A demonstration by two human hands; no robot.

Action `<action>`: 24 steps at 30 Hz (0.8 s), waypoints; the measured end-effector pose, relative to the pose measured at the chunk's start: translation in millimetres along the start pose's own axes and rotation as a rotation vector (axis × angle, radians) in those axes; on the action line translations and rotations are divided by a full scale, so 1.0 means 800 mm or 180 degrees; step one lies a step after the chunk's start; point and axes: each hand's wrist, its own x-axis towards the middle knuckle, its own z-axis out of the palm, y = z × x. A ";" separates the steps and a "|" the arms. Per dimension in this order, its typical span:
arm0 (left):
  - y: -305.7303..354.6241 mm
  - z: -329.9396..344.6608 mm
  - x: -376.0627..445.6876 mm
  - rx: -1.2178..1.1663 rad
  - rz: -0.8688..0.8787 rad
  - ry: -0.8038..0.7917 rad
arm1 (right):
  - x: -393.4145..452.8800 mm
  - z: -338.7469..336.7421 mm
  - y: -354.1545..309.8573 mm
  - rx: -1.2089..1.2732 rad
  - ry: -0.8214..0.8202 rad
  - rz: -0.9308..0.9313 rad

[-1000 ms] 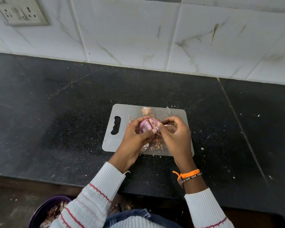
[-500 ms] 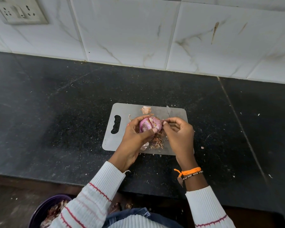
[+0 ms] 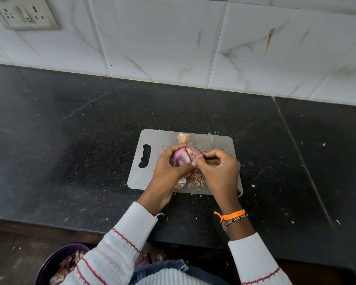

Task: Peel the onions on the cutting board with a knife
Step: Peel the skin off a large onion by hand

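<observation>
- Left hand (image 3: 169,167): grip curled round the red onion (image 3: 184,156), above cutting board (image 3: 152,140) centre.
- Right hand (image 3: 218,169): grip pinches onion skin, holds the knife (image 3: 211,141).
- Peel scraps (image 3: 195,179) under the hands; purple bowl (image 3: 49,262) below the table's (image 3: 70,140) near edge.

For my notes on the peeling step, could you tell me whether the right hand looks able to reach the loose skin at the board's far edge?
Probably yes. The loose skin lies bare on the cutting board just beyond the onion, with nothing over it. But the right hand is busy, gripping the knife and pinching at the onion.
</observation>
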 end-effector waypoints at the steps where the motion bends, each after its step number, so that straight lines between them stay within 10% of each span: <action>1: 0.000 0.000 0.000 -0.0006 -0.0012 -0.0001 | 0.001 0.000 0.002 -0.0071 0.0019 -0.0049; 9: -0.002 0.002 0.006 -0.0129 -0.0098 -0.0040 | 0.009 -0.005 0.017 0.0948 -0.0244 0.0985; 24: 0.000 0.002 0.009 0.0218 -0.0047 0.0093 | 0.007 0.005 0.014 -0.0084 0.0066 -0.0114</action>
